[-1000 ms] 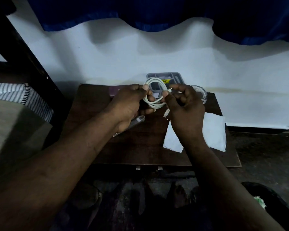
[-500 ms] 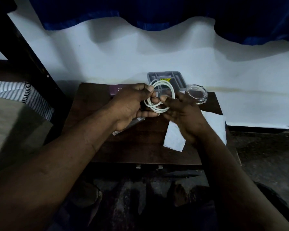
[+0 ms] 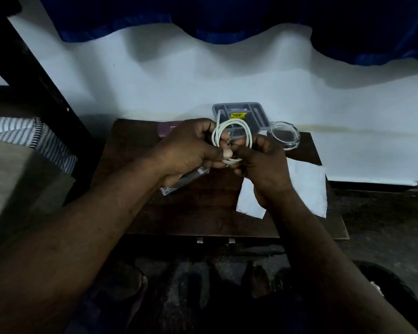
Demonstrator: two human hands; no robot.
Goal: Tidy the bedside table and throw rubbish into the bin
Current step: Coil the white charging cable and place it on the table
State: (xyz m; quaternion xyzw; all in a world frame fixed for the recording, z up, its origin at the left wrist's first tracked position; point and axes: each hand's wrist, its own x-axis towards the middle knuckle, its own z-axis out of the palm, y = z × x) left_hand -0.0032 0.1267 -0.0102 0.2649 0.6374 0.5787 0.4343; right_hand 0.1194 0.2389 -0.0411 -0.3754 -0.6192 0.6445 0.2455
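Observation:
A white cable [image 3: 237, 124] is coiled into a loop above the dark wooden bedside table [image 3: 203, 213]. My left hand [image 3: 191, 148] grips the coil's left side between thumb and fingers. My right hand [image 3: 266, 160] pinches the lower right of the coil, and the two hands touch. One loose cable end sticks up at the coil's top left. A white tissue [image 3: 309, 186] lies flat on the table's right part, partly under my right wrist. A black bin [image 3: 396, 295] stands on the floor at the lower right, with something pale inside.
At the table's back stand a grey compartment tray [image 3: 258, 114] with a yellow sticker and a clear glass jar [image 3: 285, 135]. A purple object [image 3: 165, 128] and a clear plastic packet [image 3: 179, 183] lie by my left hand. A striped cloth [image 3: 22, 133] and bed frame stand left.
The coil has been wound tighter and my hands have closed in on each other. The dangling plug end seen a second ago is now tucked between my fingers.

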